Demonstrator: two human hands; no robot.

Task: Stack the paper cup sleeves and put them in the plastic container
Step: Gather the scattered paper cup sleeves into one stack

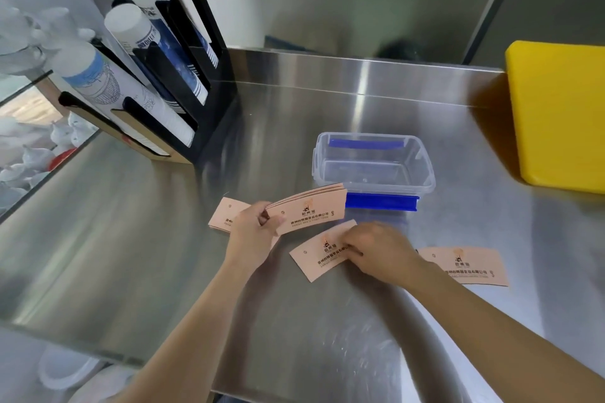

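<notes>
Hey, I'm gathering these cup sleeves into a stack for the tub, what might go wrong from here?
1. The stack in your left hand is pinched at one end only and already fans slightly, so sleeves may slip out.
2. One sleeve lies behind your right hand, and another is partly hidden under the left hand; either is easily missed.
3. The container looks light, so it may slide when loaded.

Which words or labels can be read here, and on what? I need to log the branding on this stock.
Held stack of sleeves: a small logo above a line of Chinese characters, too blurred to quote.
Sleeve under the right hand: same print, unreadable.
Sleeve on the right: same print, unreadable.
Cup stacks in the black dispenser: dark lettering, too blurred to read.
Plastic container: no text visible.
</notes>
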